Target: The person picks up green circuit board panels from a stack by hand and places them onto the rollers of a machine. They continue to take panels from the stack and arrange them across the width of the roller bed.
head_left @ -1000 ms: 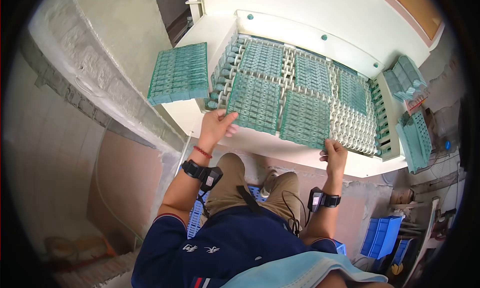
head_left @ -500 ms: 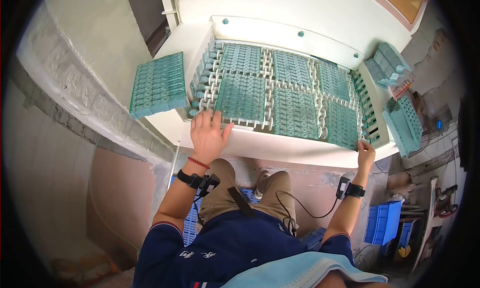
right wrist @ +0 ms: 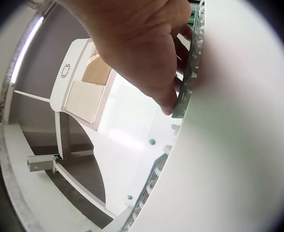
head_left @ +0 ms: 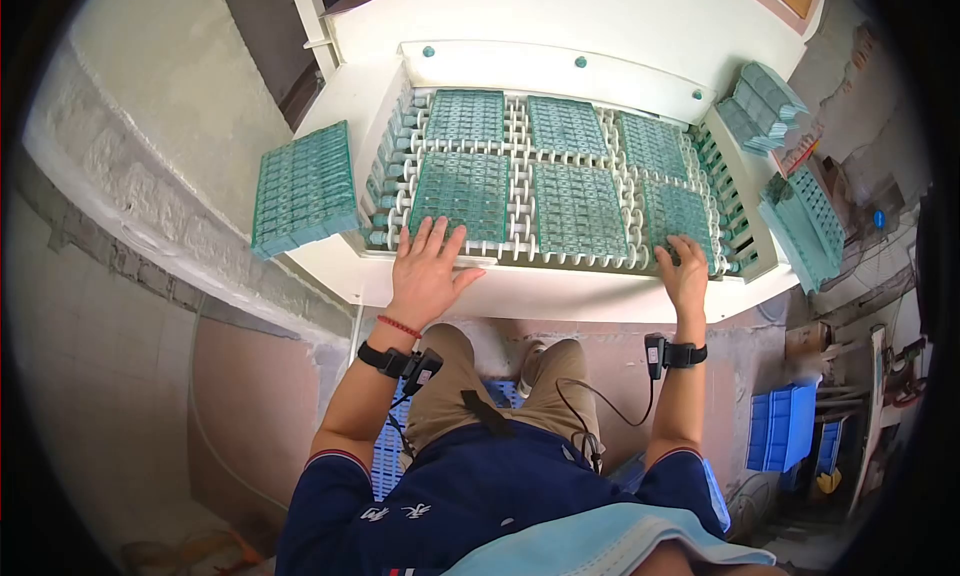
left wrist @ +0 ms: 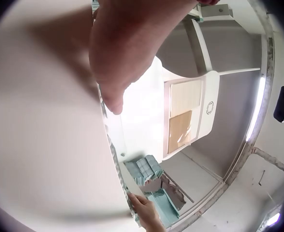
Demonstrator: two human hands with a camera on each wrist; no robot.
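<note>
Six green grid-like panels lie in two rows on a bed of white rollers [head_left: 520, 211] in a white machine. The left hand [head_left: 428, 276], fingers straight and spread, rests its fingertips on the near edge of the front left panel [head_left: 460, 191]. At the front right panel [head_left: 675, 211], the right hand [head_left: 686, 276] touches the near edge with bent, spread fingers. The front middle panel [head_left: 578, 211] lies between the hands. In the right wrist view, the right hand [right wrist: 137, 48] has its thumb and fingers at a panel's edge; whether it grips is unclear.
A stack of green panels [head_left: 305, 186] sits on the machine's left ledge. More green stacks [head_left: 805, 231] stand at the right end. The machine's white front edge [head_left: 560, 294] runs before the person. Blue crates [head_left: 780, 426] are on the floor at the right.
The front panels have spread apart, with one now at the front right. The left hand has let go and flattened; the right hand moved right, then back left onto the front right panel.
</note>
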